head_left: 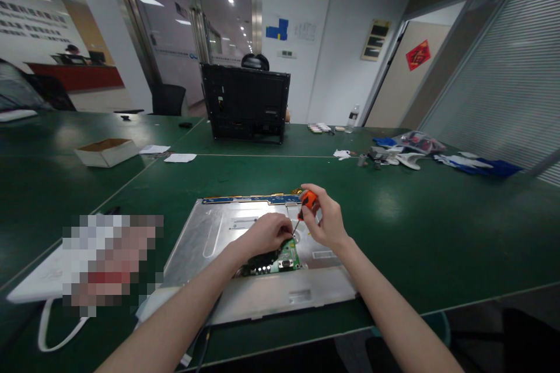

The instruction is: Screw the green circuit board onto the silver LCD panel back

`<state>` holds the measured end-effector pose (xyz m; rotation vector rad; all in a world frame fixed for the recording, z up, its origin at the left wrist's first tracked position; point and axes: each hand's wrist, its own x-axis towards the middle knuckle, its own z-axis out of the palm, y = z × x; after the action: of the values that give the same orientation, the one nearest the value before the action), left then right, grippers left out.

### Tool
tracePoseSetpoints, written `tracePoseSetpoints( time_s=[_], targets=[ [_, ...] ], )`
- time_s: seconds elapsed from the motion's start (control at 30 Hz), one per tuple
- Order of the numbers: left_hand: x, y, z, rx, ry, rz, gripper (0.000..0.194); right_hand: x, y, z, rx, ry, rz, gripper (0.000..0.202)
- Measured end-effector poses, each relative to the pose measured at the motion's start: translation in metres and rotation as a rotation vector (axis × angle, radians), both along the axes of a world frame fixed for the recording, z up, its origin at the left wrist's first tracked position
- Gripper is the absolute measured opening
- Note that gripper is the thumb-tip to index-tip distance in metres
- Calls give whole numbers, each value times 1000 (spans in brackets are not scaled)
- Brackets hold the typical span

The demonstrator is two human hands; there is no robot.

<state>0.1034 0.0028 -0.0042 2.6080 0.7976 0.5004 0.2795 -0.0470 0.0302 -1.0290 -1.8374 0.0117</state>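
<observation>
A flat metal panel [258,297] lies on the green table, with a blue circuit strip [249,200] along its far edge and a green circuit board [289,253] near its middle. My right hand [326,218] is wrapped round the orange handle of a screwdriver [308,199], whose shaft slants down to the board's upper corner. Beside that tip, my left hand [269,233] has its fingers pinched together over the board; what they hold, if anything, is hidden. Dark cables or parts show under my left hand.
A black monitor [247,99] stands across the table [262,172], someone partly behind it. An open box [107,152] and papers [180,158] lie left; a bottle [352,118], plastic bags [417,141] and scraps back right. A white item [39,274] with a looped strap is near left.
</observation>
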Motion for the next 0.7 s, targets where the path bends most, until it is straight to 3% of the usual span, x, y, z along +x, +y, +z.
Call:
tracePoseSetpoints(
  time_s=[0.2, 0.43, 0.7],
  targets=[
    [0, 0, 1, -18, -8, -3, 10, -1, 3, -2, 44, -27, -107, 41],
    [0, 0, 0, -8, 14, 7, 11, 0, 8, -8, 66, -51, -134, 34],
    [0, -1, 2, -10, 6, 6, 10, 0, 0, 2, 12, -15, 41, 44]
  ],
)
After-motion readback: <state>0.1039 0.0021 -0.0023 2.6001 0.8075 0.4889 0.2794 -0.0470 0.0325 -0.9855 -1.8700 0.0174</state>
